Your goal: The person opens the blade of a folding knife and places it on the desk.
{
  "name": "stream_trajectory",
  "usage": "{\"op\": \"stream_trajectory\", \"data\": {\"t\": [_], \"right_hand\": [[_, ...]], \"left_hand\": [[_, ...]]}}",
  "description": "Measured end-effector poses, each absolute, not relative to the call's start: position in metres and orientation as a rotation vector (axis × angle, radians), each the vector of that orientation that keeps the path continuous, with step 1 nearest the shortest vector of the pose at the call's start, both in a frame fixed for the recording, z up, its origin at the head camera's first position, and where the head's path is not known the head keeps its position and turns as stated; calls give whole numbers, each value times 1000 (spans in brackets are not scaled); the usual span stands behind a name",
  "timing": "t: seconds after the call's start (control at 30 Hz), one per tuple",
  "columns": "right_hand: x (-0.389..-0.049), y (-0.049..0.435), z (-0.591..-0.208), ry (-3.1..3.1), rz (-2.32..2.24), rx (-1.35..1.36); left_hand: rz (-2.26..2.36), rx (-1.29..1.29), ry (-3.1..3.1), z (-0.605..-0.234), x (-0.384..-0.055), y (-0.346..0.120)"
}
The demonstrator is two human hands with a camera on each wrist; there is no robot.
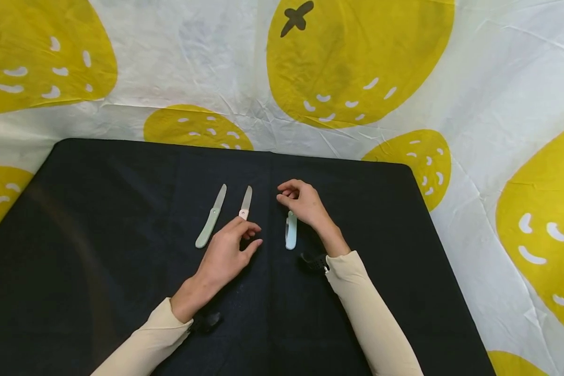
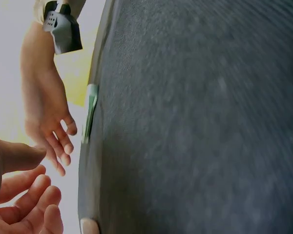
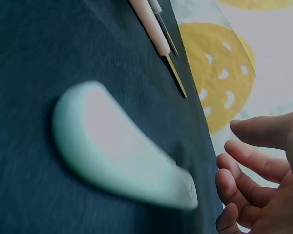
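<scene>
Three folding knives lie on a black cloth. At the left is a pale green knife (image 1: 208, 227), unfolded, its blade pointing away. Beside it lies a pink knife (image 1: 243, 214), also unfolded, most of its handle hidden under my left hand (image 1: 226, 248). That hand hovers with fingers relaxed and bent, holding nothing. To the right sits a light blue-green knife (image 1: 291, 232), its blade folded in; it looms large in the right wrist view (image 3: 122, 146). My right hand (image 1: 305, 203) hangs just beyond its far end, fingers loosely curled with nothing between them.
Black cloth (image 1: 122, 235) covers the table, whose far edge meets a white curtain (image 1: 207, 52) with yellow fruit prints. Dark straps with small devices sit at both wrists, the left one (image 1: 207, 322) close to the cloth.
</scene>
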State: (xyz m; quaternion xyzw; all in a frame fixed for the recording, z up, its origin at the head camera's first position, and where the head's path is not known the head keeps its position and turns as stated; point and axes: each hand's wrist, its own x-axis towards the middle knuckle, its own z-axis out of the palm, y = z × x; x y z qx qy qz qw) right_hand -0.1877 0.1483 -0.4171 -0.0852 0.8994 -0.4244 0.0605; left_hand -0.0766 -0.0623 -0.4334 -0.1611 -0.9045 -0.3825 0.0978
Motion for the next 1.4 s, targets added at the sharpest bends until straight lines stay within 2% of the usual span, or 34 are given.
{"op": "stream_trajectory", "data": {"t": [0.37,0.77,1.13,1.4], "right_hand": [[-178,176,-417,2741,-1230,-230],[-173,184,-418,2743,-1059,-301],[-169,188,-426,2747,-956,-386],[-166,189,-427,2759,-961,-336]], "left_hand": [[-1170,-527,-2731,-432,-79,-47],[-1200,-486,-2907,-432,-89,-35],[-1101,-477,-2981,-435,-91,-23],[-932,-450,-3060,-435,-92,-12]]}}
